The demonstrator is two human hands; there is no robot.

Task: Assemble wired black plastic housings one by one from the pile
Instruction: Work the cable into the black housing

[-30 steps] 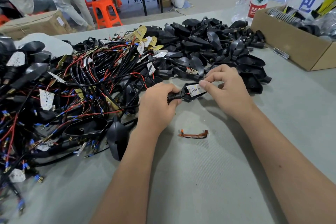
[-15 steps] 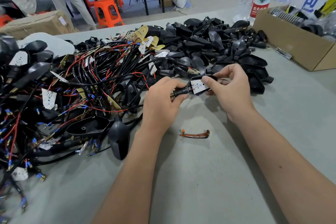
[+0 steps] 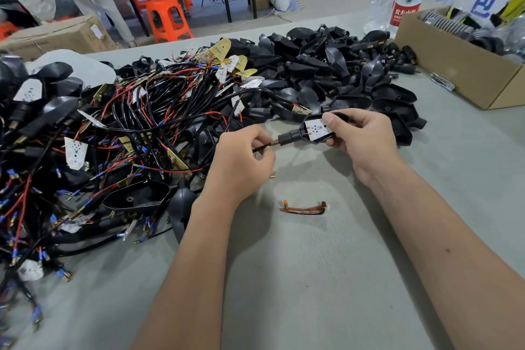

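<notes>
Black housing (image 3: 314, 130) in right hand (image 3: 360, 142), left hand (image 3: 241, 162) pinching its wire (image 3: 262, 147)

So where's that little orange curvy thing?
The orange curved piece lies on the grey table between the person's two forearms, nearer the camera than both hands and right of the wire pile.

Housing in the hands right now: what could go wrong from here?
1. The left hand pinches the black wire leaving the stem; a hard pull could tear the red leads off the white LED board.
2. The right hand grips the housing by its edge only; it may twist free.
3. The small brass piece lies loose on the table and could get lost.
</notes>
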